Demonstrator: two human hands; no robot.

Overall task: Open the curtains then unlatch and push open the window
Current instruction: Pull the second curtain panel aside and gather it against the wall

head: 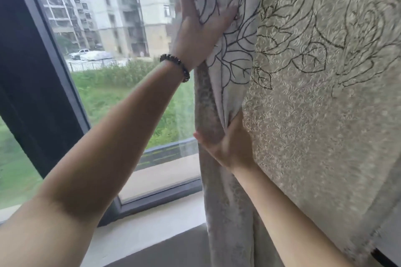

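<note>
A beige curtain (pixel 314 93) with dark outlined flowers and leaves fills the right half of the view, gathered in folds along its left edge. My left hand (pixel 195 34), with a dark bead bracelet at the wrist, lies flat with spread fingers against that edge high up. My right hand (pixel 230 143) grips a bunched fold of the curtain lower down, its fingers tucked behind the cloth. The window (pixel 134 84) with a dark frame (pixel 41 76) is uncovered on the left. No latch is visible.
A pale window sill (pixel 152 225) runs along the bottom below the frame. Outside are grass, a fence, parked cars and apartment blocks. A dark object shows at the lower right corner behind the curtain.
</note>
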